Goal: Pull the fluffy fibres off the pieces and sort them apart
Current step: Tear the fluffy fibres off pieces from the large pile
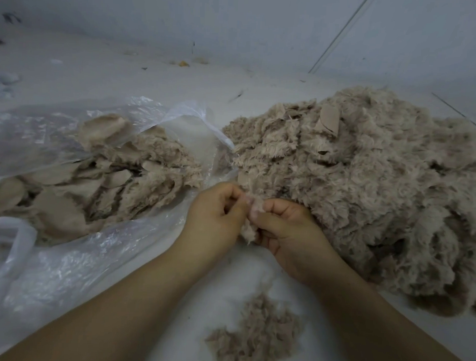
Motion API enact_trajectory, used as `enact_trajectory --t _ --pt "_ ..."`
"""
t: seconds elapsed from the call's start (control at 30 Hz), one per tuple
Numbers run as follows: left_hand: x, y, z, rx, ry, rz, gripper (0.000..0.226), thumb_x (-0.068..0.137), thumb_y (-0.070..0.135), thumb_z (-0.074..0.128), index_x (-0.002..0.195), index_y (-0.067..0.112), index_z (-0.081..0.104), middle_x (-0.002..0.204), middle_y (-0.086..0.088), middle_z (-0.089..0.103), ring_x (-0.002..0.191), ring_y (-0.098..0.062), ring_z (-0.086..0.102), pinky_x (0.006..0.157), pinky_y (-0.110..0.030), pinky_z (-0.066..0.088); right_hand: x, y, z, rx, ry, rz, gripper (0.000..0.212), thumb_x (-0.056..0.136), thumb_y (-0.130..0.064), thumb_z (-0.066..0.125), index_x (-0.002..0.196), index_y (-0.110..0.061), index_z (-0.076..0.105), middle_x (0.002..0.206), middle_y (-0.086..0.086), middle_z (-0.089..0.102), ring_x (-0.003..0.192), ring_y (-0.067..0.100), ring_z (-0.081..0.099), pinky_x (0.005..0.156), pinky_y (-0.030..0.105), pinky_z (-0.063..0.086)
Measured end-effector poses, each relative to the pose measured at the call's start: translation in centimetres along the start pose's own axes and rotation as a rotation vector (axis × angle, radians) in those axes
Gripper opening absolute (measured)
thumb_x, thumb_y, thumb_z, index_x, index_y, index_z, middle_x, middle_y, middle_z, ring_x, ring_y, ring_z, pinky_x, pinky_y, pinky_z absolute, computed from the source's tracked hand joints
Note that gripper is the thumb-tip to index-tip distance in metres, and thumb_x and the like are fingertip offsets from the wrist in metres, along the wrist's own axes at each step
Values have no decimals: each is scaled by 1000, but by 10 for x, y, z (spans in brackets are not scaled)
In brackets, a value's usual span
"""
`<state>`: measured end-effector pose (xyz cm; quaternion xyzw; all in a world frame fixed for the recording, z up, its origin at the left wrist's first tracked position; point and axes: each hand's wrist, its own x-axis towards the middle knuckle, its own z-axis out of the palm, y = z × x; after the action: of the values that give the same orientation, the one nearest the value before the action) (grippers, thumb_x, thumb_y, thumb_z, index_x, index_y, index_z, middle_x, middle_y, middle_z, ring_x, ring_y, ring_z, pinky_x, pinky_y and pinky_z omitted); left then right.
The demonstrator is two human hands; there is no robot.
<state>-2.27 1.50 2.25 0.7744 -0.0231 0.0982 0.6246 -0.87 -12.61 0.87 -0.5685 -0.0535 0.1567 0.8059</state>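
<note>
Two hands meet at centre on one fluffy piece (249,229): left hand (216,217) and right hand (289,233) both pinch it, fingers curled, thumbs facing. Piece hangs between the grips, long axis approx. vertical, tuft end down. Unprocessed pile (366,190) lies just R of right hand; plastic bag (93,261) w/ stripped pieces (77,180) to L, nearer left hand; loose fibre heap (255,337) lies toward the body, between forearms.

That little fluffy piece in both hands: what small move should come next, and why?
Probably draw the hands apart to tear fluff free. The left hand and right hand both pinch the fluffy piece, a loose fluff pile lies below, and stripped pieces fill the plastic bag.
</note>
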Motion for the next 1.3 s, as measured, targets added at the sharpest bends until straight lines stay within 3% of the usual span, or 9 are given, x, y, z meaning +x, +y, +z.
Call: enact_trajectory --t 0.13,0.27,0.4,0.47,0.6,0.67,0.93,1.1,1.3 --pt "2 1 -4 -108 124 -43 31 99 14 53 69 13 58 48 3 54 36 -9 43 36 -21 34 0 0 -1 2 -9 13 15 84 -11 62 72 -10 71 65 8 67 53 11 59 50 20 49" --pt "1 4 -5 -138 168 14 29 100 17 51 72 13 56 52 1 56 39 -7 43 39 -17 33 0 -1 0 90 -4 7 18 92 -7 54 82 -1 68 62 5 67 53 10 62 50 19 49" --pt "2 8 -13 -45 -82 104 21 86 18 73 103 26 65 86 -1 63 57 -19 55 47 -30 46 -2 -3 2 35 -2 -4 21 91 -14 59 79 0 71 65 15 60 56 26 53 61 27 46" --pt "3 8 -14 -85 -167 25 17 86 9 72 100 18 69 77 -8 68 53 -21 56 47 -28 46 -2 -3 3 13 26 15 25 87 -13 64 93 12 64 81 26 57 70 32 48 66 35 42" --pt "8 4 -15 -153 23 -28 19 90 1 64 74 11 65 48 0 57 34 -10 44 36 -16 34 -1 -3 4 -42 38 10 23 85 -8 65 83 14 59 66 21 55 54 26 48 57 30 45" --pt "11 3 -16 -147 129 32 20 89 3 65 72 13 65 48 1 56 38 -9 45 38 -17 36 -2 -5 6 -64 45 12 35 81 -11 64 91 22 54 77 28 51 64 33 41 63 42 40" --pt "18 -7 -17 -83 306 103 24 90 5 65 71 19 64 54 -2 60 43 -8 51 42 -19 41 -5 -6 8 -45 98 28 27 95 -2 52 96 25 54 87 30 47 79 36 40 66 40 35" --pt "25 -4 -27 -98 406 74 21 93 6 61 73 12 61 50 4 55 40 -7 47 40 -20 38 -4 -8 8 32 97 19 28 85 -11 56 92 16 54 67 18 36 57 24 32 55 34 28" --pt "3 10 -12 -6 -74 34 56 62 58 82 64 8 57 48 4 57 38 -10 51 38 -21 39 -1 -4 4 28 30 6 36 86 -21 65 92 14 58 79 28 50 68 34 52 60 35 48"
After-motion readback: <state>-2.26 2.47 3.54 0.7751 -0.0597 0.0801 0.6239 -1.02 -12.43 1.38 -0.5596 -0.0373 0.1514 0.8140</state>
